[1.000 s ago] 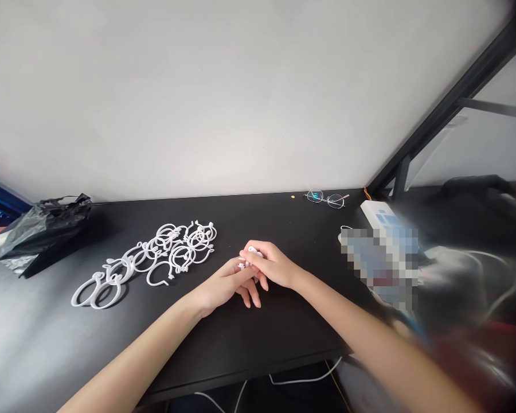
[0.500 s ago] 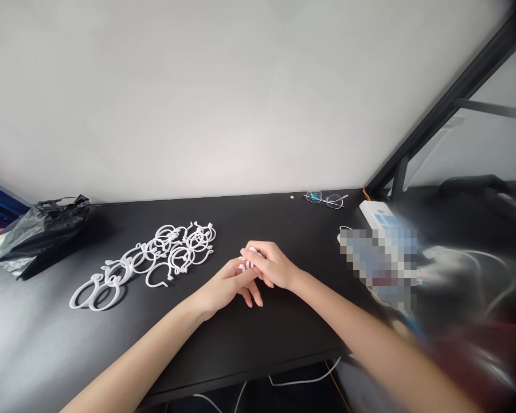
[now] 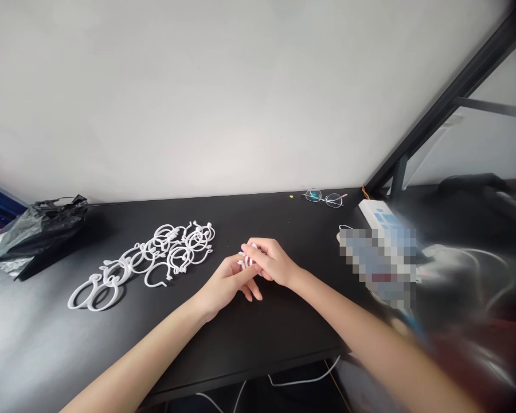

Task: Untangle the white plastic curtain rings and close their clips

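Observation:
My left hand [image 3: 224, 282] and my right hand [image 3: 276, 263] meet above the middle of the black table. Between them they hold a small bunch of white plastic rings [image 3: 248, 261]. Only short curved bits and knobs of this bunch show, the rest being covered by my fingers and palms. Both hands are closed round it, with the lower fingers of my left hand hanging loosely below. To the left lies a spread of loose white plastic curtain rings [image 3: 155, 285], open hoops with small eyelets, several of them overlapping.
A black plastic bag [image 3: 47, 229] sits at the far left. Eyeglasses [image 3: 324, 197] lie by the wall, near a tiny yellow bit [image 3: 291, 197]. On the right are a white box [image 3: 376, 212] and a pixelated item. White cables [image 3: 303, 381] hang under the front edge.
Both hands stay together, and the white pieces between them have shifted slightly, with a little more of them showing. The rings on the table have not moved.

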`<state>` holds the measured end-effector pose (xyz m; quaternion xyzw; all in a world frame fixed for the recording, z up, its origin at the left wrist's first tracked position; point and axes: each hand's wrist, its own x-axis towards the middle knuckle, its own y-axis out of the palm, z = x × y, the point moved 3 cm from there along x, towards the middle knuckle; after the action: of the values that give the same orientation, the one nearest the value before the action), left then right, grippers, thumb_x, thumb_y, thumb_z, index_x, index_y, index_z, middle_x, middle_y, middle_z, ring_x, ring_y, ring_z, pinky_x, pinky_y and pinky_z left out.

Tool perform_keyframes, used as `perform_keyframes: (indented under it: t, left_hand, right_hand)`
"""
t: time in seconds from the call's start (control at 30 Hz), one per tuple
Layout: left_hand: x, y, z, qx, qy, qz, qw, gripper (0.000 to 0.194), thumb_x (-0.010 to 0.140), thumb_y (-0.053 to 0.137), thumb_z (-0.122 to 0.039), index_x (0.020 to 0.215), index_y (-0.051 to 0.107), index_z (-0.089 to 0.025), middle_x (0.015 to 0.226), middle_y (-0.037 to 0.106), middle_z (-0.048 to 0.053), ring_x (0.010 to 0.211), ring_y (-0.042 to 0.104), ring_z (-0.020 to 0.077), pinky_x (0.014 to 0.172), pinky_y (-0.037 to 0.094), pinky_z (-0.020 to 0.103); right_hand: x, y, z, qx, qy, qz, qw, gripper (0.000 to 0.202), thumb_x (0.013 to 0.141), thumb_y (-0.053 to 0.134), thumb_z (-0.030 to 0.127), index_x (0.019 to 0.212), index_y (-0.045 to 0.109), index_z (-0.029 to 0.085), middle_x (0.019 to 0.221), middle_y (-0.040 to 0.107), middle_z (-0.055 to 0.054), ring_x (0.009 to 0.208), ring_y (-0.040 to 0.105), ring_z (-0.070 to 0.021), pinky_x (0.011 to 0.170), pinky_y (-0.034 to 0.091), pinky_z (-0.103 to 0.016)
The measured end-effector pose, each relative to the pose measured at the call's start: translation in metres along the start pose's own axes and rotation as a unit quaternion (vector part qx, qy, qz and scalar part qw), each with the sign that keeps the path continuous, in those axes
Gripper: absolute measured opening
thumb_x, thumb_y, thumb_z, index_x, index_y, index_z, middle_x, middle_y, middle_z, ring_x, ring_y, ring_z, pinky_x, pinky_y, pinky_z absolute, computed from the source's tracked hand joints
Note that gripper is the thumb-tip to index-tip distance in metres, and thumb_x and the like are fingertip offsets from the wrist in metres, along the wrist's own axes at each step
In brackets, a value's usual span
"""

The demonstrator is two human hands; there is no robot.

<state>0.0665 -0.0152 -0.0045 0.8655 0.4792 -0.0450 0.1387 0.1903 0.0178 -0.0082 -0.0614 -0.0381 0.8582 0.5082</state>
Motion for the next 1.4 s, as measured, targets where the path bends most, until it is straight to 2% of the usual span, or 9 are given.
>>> perform_keyframes:
  t: [0.17, 0.33, 0.57, 0.67, 0.93, 1.17, 1.4]
  left_hand:
    - [0.001, -0.001, -0.001, 0.01, 0.023, -0.041, 0.999, 0.023, 0.086, 0.064, -0.038, 0.087, 0.064, -0.015, 0.076, 0.065, 0.002, 0.059, 0.061, 0.011, 0.055, 0.047, 0.021]
    - [0.004, -0.006, -0.001, 0.06, 0.055, -0.092, 0.992, 0.024, 0.082, 0.069, -0.037, 0.089, 0.064, -0.015, 0.07, 0.064, 0.0, 0.06, 0.062, 0.0128, 0.057, 0.049, 0.023]
    - [0.004, -0.01, 0.0, 0.081, 0.099, -0.137, 0.982, 0.025, 0.077, 0.074, -0.036, 0.09, 0.067, -0.016, 0.076, 0.067, 0.001, 0.071, 0.066, 0.0165, 0.068, 0.055, 0.028]
    - [0.004, -0.011, 0.0, 0.093, 0.103, -0.152, 0.978, 0.024, 0.074, 0.077, -0.035, 0.085, 0.067, -0.016, 0.08, 0.069, 0.003, 0.076, 0.068, 0.0188, 0.068, 0.055, 0.028]
    - [0.003, -0.013, -0.006, 0.025, 0.012, -0.113, 0.993, 0.024, 0.069, 0.08, -0.03, 0.083, 0.067, -0.015, 0.082, 0.069, 0.004, 0.081, 0.067, 0.0186, 0.061, 0.052, 0.023]
    - [0.003, -0.014, -0.004, -0.007, -0.002, -0.109, 0.994, 0.026, 0.069, 0.081, -0.03, 0.088, 0.069, -0.017, 0.086, 0.07, 0.003, 0.082, 0.065, 0.0163, 0.06, 0.05, 0.021]
    - [0.005, -0.02, 0.002, -0.017, 0.008, -0.108, 0.994, 0.023, 0.069, 0.082, -0.029, 0.086, 0.071, -0.018, 0.079, 0.07, 0.001, 0.079, 0.066, 0.015, 0.06, 0.05, 0.019]
  right_hand:
    - [0.0, -0.002, 0.002, 0.02, -0.012, -0.019, 1.0, 0.041, 0.091, 0.052, 0.049, 0.065, 0.045, 0.017, 0.057, 0.05, 0.004, 0.042, 0.036, -0.0052, 0.04, 0.028, -0.019]
    - [-0.002, -0.004, 0.008, -0.052, -0.041, -0.05, 0.997, 0.042, 0.092, 0.049, 0.048, 0.064, 0.046, 0.017, 0.062, 0.056, 0.001, 0.05, 0.044, -0.0082, 0.049, 0.034, -0.021]
    - [-0.003, -0.006, 0.011, -0.068, -0.057, -0.063, 0.994, 0.042, 0.093, 0.048, 0.046, 0.062, 0.045, 0.018, 0.061, 0.057, 0.001, 0.053, 0.049, -0.0093, 0.054, 0.036, -0.022]
    - [-0.002, -0.007, 0.009, -0.061, -0.056, -0.066, 0.994, 0.04, 0.093, 0.05, 0.043, 0.062, 0.045, 0.017, 0.061, 0.057, 0.001, 0.054, 0.051, -0.0098, 0.054, 0.037, -0.022]
    - [-0.001, -0.007, 0.003, -0.089, -0.04, -0.077, 0.992, 0.047, 0.093, 0.048, 0.048, 0.058, 0.044, 0.017, 0.052, 0.042, 0.004, 0.048, 0.037, -0.0077, 0.049, 0.027, -0.022]
    - [0.0, -0.008, 0.003, -0.084, -0.045, -0.082, 0.992, 0.047, 0.094, 0.046, 0.047, 0.057, 0.045, 0.017, 0.051, 0.039, 0.004, 0.049, 0.037, -0.0084, 0.05, 0.028, -0.023]
    - [0.0, -0.007, 0.001, -0.091, -0.043, -0.081, 0.992, 0.047, 0.093, 0.045, 0.049, 0.059, 0.039, 0.018, 0.054, 0.035, 0.005, 0.05, 0.033, -0.0082, 0.049, 0.025, -0.023]
